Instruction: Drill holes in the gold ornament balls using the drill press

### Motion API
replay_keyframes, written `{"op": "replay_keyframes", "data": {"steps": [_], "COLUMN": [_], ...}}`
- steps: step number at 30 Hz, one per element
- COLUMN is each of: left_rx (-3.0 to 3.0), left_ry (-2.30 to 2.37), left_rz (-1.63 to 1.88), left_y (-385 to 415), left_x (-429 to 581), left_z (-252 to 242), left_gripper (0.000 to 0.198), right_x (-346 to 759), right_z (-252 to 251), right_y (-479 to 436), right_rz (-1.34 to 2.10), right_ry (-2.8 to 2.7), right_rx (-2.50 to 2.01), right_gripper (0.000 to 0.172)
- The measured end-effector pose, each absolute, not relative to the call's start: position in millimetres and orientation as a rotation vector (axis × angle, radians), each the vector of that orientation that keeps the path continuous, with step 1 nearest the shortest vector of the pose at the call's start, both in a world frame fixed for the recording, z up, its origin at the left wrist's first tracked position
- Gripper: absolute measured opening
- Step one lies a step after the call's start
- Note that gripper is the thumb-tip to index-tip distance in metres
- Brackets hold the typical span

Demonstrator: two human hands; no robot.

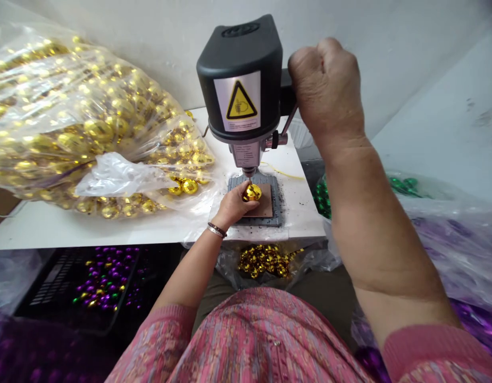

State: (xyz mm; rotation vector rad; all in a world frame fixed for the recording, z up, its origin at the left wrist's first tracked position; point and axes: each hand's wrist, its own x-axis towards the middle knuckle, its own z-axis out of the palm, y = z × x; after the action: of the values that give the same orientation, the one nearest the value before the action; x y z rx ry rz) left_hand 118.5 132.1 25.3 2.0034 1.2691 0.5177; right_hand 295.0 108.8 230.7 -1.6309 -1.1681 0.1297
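Running this from afar, I'm seeing my left hand (232,206) clamping a shiny gold bauble (252,192) under the black bench drill (240,80), and my right fist (325,88) gripping its lever (289,119), well apart. A bulging clear bag of gold baubles (90,122) is sitting left — a small gold heap (265,260) near.

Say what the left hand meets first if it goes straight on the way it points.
Probably the drill tip, just ahead of the gold ball held in the left hand. Depth is hard to judge from this view, so the hand might pass just below it.
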Motion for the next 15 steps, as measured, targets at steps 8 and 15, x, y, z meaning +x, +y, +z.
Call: {"op": "replay_keyframes", "data": {"steps": [8,15], "left_rx": [1.972,1.971], "left_ry": [1.284,1.252], "left_rz": [0.584,0.593], "left_y": [129.6,130.0], "left_x": [118.5,116.9], "left_z": [17.1,13.5], "left_gripper": [0.075,0.074], "right_x": [289.5,289.6], "right_z": [193.4,137.5], "right_y": [70.0,43.0], "right_rz": [-0.035,-0.248], "right_ry": [-1.274,-1.417], "right_rx": [-1.408,-1.383], "right_gripper": [0.031,0.013]}}
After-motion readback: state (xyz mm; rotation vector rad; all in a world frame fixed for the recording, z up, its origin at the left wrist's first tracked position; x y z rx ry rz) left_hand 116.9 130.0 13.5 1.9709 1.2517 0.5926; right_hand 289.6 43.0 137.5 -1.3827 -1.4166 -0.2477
